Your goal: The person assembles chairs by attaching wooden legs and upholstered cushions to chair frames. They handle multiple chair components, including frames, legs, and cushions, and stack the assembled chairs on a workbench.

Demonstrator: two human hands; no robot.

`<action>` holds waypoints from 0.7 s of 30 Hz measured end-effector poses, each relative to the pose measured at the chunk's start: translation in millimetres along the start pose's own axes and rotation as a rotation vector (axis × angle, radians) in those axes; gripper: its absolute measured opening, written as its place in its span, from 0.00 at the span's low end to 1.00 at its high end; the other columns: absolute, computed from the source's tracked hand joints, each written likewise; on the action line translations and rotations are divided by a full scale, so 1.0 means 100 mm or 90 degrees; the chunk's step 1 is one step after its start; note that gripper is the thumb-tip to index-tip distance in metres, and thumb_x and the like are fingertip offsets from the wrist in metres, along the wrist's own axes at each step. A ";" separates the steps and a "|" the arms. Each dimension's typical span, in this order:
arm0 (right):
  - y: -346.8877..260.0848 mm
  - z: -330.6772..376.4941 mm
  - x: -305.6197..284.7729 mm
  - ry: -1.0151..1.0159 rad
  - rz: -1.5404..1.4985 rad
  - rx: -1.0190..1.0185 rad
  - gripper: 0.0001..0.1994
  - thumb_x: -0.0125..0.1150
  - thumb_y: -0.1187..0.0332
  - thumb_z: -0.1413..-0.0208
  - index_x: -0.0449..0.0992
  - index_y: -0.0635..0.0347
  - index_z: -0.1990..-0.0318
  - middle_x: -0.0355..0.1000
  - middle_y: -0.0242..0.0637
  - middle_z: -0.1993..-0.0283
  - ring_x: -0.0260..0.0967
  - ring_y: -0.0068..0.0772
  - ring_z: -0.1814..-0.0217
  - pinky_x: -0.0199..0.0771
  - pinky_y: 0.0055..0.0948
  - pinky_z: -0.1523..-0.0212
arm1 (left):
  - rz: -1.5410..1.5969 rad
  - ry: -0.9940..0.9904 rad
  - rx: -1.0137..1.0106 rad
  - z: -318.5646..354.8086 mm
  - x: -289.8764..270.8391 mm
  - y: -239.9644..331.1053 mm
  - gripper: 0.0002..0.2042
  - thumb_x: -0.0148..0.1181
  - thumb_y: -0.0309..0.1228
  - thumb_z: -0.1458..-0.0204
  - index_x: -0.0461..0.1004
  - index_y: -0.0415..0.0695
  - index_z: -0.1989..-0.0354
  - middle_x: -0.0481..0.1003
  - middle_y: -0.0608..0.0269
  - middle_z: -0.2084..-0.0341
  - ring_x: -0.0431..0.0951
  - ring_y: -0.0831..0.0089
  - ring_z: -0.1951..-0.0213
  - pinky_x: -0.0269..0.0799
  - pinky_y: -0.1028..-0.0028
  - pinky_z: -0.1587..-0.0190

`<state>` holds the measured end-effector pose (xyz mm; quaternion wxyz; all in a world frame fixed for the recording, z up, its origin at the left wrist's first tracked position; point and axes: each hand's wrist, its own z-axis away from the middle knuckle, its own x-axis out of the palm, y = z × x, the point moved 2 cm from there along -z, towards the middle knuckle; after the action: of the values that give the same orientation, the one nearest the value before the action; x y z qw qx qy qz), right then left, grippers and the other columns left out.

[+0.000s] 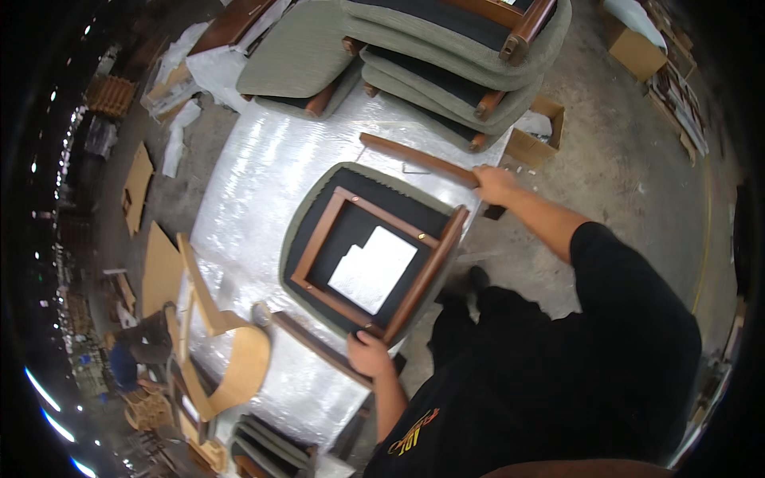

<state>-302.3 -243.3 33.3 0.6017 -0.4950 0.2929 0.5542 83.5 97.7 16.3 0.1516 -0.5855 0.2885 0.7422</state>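
Note:
A chair seat with grey-green fabric lies underside up on the wrapped table, showing its black lining, a white sheet and a brown wooden frame. My right hand is closed around the near end of a brown wooden bar, which lies beyond the seat's right side. At the seat's lower corner, my left hand is curled with its fingertips against the frame. A second brown wooden bar runs beside that hand; whether the fingers hold it or the frame corner is hidden.
Stacked upholstered seats cover the table's far end. Bent light-wood parts stand at the left edge, with more seats below. An open carton sits beyond the table's right edge. Another person is at far left.

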 end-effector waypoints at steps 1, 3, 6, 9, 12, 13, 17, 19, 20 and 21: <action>-0.02 0.18 -0.12 0.035 -0.007 -0.021 0.22 0.70 0.60 0.47 0.75 0.57 0.46 0.76 0.48 0.45 0.75 0.55 0.41 0.77 0.51 0.44 | 0.039 0.167 0.143 0.07 0.02 0.04 0.22 0.53 0.41 0.35 0.78 0.33 0.45 0.80 0.41 0.49 0.79 0.44 0.46 0.74 0.51 0.43; 0.06 0.69 -0.51 0.108 -0.023 -0.031 0.22 0.71 0.63 0.48 0.76 0.58 0.46 0.77 0.48 0.48 0.75 0.57 0.44 0.77 0.50 0.46 | 0.059 0.135 0.079 0.06 0.07 -0.03 0.20 0.52 0.39 0.35 0.78 0.35 0.47 0.80 0.43 0.50 0.79 0.44 0.48 0.74 0.50 0.46; 0.30 1.44 -1.04 0.236 -0.068 -0.076 0.22 0.72 0.65 0.48 0.77 0.59 0.45 0.78 0.45 0.50 0.77 0.52 0.47 0.77 0.45 0.46 | 0.056 0.079 0.070 0.01 0.07 -0.05 0.20 0.49 0.42 0.34 0.77 0.38 0.47 0.79 0.46 0.50 0.78 0.45 0.47 0.73 0.51 0.46; 0.54 1.63 -1.05 0.195 -0.315 -0.048 0.23 0.74 0.65 0.46 0.78 0.60 0.44 0.78 0.40 0.48 0.76 0.41 0.46 0.76 0.40 0.44 | 0.060 0.067 0.074 0.05 0.03 -0.03 0.20 0.49 0.42 0.34 0.77 0.38 0.47 0.79 0.46 0.50 0.78 0.45 0.48 0.73 0.51 0.47; 0.67 1.23 -0.68 0.095 -0.657 0.024 0.23 0.77 0.63 0.44 0.79 0.59 0.42 0.78 0.34 0.46 0.74 0.29 0.44 0.75 0.34 0.41 | 0.092 0.079 0.065 0.06 0.02 -0.03 0.21 0.50 0.41 0.34 0.77 0.36 0.45 0.79 0.44 0.48 0.78 0.45 0.46 0.73 0.52 0.43; 0.64 1.06 -0.53 0.142 -0.657 -0.045 0.23 0.77 0.63 0.44 0.79 0.59 0.43 0.78 0.34 0.46 0.74 0.29 0.43 0.74 0.34 0.39 | 0.107 0.078 0.073 0.04 0.03 -0.03 0.21 0.51 0.40 0.34 0.77 0.35 0.45 0.79 0.43 0.48 0.78 0.45 0.46 0.72 0.53 0.42; 0.41 0.46 0.13 0.182 -0.816 -0.115 0.22 0.77 0.65 0.44 0.79 0.59 0.43 0.78 0.33 0.45 0.73 0.28 0.40 0.72 0.34 0.36 | 0.149 0.100 0.092 -0.03 -0.06 -0.23 0.22 0.54 0.38 0.35 0.75 0.28 0.46 0.77 0.34 0.49 0.77 0.41 0.46 0.71 0.54 0.40; 0.38 0.27 0.37 0.155 -0.832 -0.076 0.23 0.76 0.67 0.44 0.79 0.58 0.42 0.78 0.34 0.45 0.73 0.29 0.40 0.72 0.34 0.36 | 0.045 0.074 -0.017 0.00 -0.11 -0.38 0.23 0.53 0.38 0.34 0.74 0.26 0.45 0.78 0.34 0.50 0.77 0.39 0.46 0.71 0.53 0.39; 0.39 0.19 0.45 0.132 -0.838 -0.067 0.23 0.76 0.67 0.45 0.79 0.58 0.42 0.78 0.34 0.45 0.73 0.29 0.40 0.72 0.34 0.36 | 0.056 0.017 -0.099 0.01 -0.14 -0.46 0.25 0.53 0.42 0.33 0.74 0.25 0.46 0.79 0.35 0.55 0.82 0.45 0.52 0.78 0.56 0.49; 0.40 0.13 0.50 0.113 -0.845 -0.060 0.23 0.76 0.67 0.45 0.79 0.58 0.42 0.78 0.35 0.45 0.73 0.30 0.40 0.72 0.35 0.36 | 0.113 -0.043 -0.186 0.06 -0.15 -0.52 0.26 0.52 0.44 0.33 0.74 0.26 0.47 0.80 0.36 0.56 0.83 0.49 0.54 0.79 0.57 0.53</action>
<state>-331.9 -216.3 -18.2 0.7663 -0.6395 -0.0496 0.0364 112.6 144.2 18.6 0.0084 -0.5484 0.2224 0.8061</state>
